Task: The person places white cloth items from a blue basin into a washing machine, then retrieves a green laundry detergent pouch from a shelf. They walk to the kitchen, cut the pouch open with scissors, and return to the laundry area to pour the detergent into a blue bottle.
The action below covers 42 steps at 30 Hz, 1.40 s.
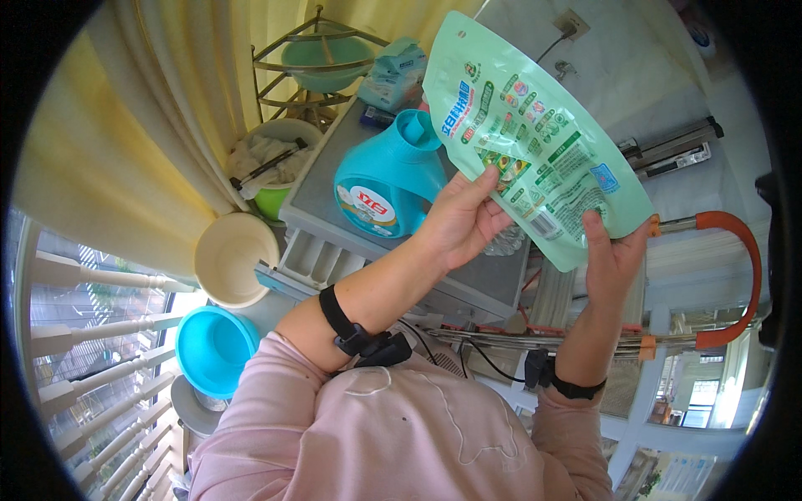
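Note:
A light green plastic refill pouch (532,150) is held up in front of me, tilted, its printed back facing me. My left hand (471,213) grips its lower left edge, thumb on the printed face. At the lower right corner my right hand (615,253) pinches it between thumb and fingers. Left of the pouch, a turquoise Liby detergent bottle (385,181) stands on a grey-topped drawer cabinet (313,197). Its mouth shows a spout at the top, partly behind the pouch. Beneath my left hand, a clear ribbed object (506,242) is mostly hidden.
A small drawer (319,257) is pulled out of the cabinet. Tissue packs (395,74) lie at its far end. Cream (235,260) and blue (216,351) basins stand left by the white railing (94,332). A metal frame with an orange curved grip (745,275) juts out at right.

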Each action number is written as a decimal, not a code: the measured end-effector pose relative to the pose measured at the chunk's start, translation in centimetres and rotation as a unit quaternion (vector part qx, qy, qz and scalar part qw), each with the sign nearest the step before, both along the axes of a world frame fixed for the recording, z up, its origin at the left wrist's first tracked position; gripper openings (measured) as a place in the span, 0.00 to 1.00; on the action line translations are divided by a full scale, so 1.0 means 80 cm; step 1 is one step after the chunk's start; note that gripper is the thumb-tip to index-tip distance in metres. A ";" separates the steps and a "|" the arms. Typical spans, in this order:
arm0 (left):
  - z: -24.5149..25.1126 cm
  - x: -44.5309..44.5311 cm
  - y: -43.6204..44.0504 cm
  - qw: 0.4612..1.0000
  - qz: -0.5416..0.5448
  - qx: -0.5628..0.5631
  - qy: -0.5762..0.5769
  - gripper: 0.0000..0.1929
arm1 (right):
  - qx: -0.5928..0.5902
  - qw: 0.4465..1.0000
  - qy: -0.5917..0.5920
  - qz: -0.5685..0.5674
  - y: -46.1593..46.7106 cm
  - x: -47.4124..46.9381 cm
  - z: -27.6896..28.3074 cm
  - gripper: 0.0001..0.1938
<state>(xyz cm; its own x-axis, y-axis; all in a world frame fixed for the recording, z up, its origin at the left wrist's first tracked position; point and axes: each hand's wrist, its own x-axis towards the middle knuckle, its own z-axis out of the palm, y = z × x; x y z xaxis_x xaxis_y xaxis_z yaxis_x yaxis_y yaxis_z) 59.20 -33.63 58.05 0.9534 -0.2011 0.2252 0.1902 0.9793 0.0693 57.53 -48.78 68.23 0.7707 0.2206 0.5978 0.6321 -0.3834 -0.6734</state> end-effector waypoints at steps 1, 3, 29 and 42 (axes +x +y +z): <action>0.000 0.001 0.000 1.000 -0.002 0.000 0.003 0.18 | 0.002 1.000 0.003 0.004 0.001 0.001 0.000 0.20; -0.001 0.001 -0.001 1.000 -0.003 0.001 0.008 0.18 | 0.002 1.000 0.008 0.001 0.002 0.001 0.000 0.20; 0.000 0.004 0.001 1.000 -0.009 -0.002 0.013 0.17 | -0.012 1.000 0.020 0.003 0.006 0.005 0.013 0.18; -0.002 0.006 -0.002 1.000 -0.011 -0.009 0.017 0.16 | 0.001 0.999 0.034 0.001 0.005 0.008 0.011 0.18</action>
